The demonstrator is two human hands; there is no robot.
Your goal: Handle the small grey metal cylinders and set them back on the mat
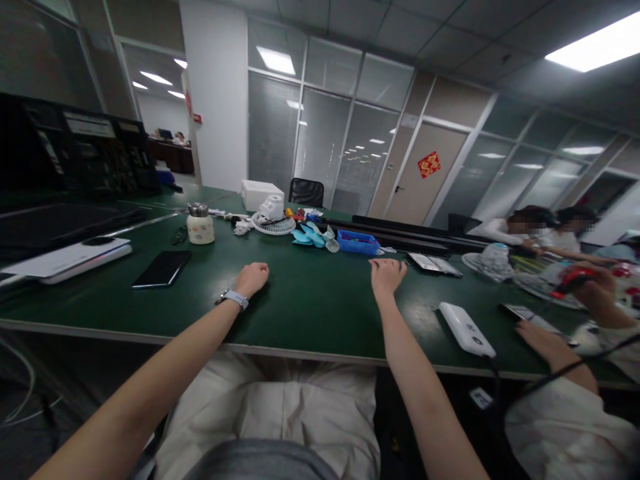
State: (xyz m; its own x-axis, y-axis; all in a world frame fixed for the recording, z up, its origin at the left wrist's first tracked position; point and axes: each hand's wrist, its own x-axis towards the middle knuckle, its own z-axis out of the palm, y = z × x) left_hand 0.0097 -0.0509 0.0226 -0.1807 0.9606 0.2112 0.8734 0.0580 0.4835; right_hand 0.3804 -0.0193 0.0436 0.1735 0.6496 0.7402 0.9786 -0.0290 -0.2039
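My left hand (253, 279), with a watch (234, 298) on its wrist, rests on the green table (315, 293) in a loose fist. No object shows in it. Across from it my right hand (389, 277) lies on the same tabletop, fingers curled in, also with nothing visible in it. Beyond the hands are light-blue fan blades (313, 235) and a blue tray (357, 242) with small items. A white fan part with a round grille (273, 225) sits farther left. To the left of my left hand lies a black phone (163, 269).
A cream flask (201, 225) and stacked white devices (70, 259) stand at left, a white box (262, 195) behind. At right lies a white power bank (467, 329) with a cable. Beside me a co-worker's hand (597, 288) holds a red and black tool; other people sit farther back.
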